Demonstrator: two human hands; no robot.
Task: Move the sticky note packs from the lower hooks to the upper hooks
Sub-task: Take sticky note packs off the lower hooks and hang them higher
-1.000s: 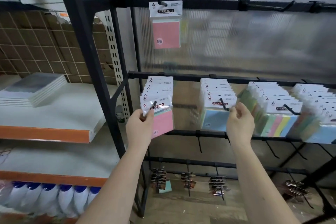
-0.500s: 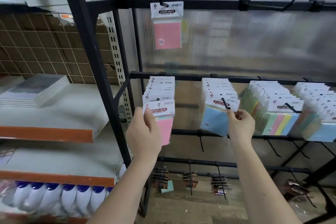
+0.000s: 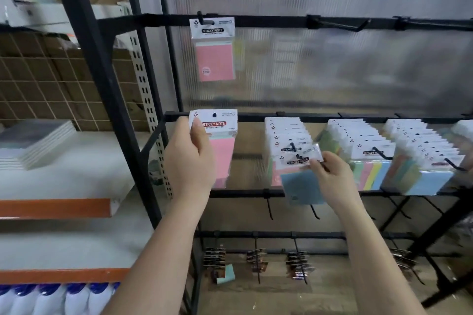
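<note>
Gripped pink pack (image 3: 221, 146) in left hand (image 3: 189, 161), ready to lift to the upper hook (image 3: 202, 19); pinched blue pack (image 3: 302, 181) with right hand (image 3: 332, 176), easing it off the lower hook (image 3: 295, 148).

You can read "STICKY NOTE" on each pack's white header card (image 3: 213, 124) — upper-hook pack (image 3: 213, 30) too.

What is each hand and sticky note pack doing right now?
Left hand: holds the pink pack, off its hook.
Right hand: pinches the blue pack, tilted, at its hook's tip.
Top pink pack: hanging on an upper hook.
Next upper hook: empty.
</note>
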